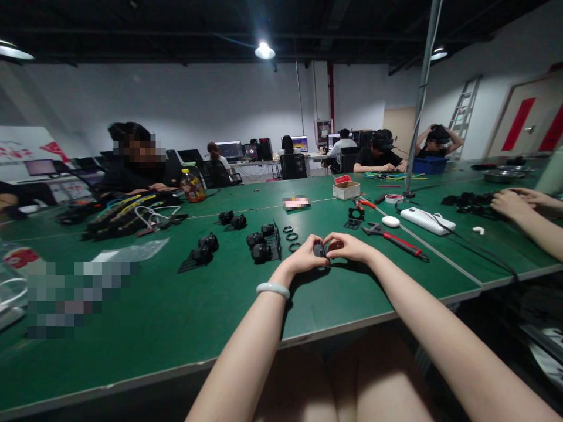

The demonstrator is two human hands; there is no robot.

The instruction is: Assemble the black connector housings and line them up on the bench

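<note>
A small black part [320, 251] is held between both hands just above the green table [176, 316]. My left hand [308, 255] has its fingers closed round the part's left side. From the right, my right hand [349, 247] pinches its edge with thumb and fingers. Several black rings [291, 237] lie beyond my left hand. Black assemblies with finned plates [263, 243] stand to the left, with another group [202, 252] farther left. Beyond my right hand sits a square black bracket [354, 217].
An adjustable wrench [402, 243], a white case [391, 221] and a white power bank [427, 221] lie right. A metal pole [422, 99] rises behind them. Cables [118, 214] and a plastic bag [132, 252] lie left. A co-worker's hands [514, 202] are far right.
</note>
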